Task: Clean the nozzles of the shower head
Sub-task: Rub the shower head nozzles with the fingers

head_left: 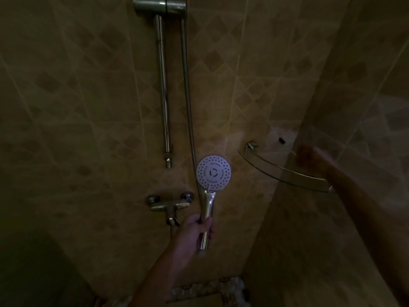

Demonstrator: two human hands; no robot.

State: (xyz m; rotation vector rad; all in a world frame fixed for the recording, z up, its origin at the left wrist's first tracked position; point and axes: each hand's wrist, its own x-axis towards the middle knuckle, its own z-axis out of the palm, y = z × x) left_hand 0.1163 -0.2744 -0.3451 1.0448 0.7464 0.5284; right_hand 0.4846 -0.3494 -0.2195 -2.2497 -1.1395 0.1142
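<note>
Your left hand (194, 229) is gripping the chrome handle of the shower head (213, 172), fingers curled round the lower part of it, holding it upright in front of the tiled wall (88, 107) with its round white nozzle face turned toward you. Your right hand (309, 157) is reaching out well apart from the left, over the glass corner shelf (283, 171); it is blurred and dim, so you cannot tell whether its fingers are holding anything. The metal hose (187, 96) is running up from just beside the shower head's handle to the bracket (159, 5) at the top of the wall. A chrome riser rail (163, 89) is hanging straight down from the same bracket, just left of the hose. The mixer tap (169, 203) is sitting on the wall just left of your left hand. The whole stall is lying in low light.
</note>
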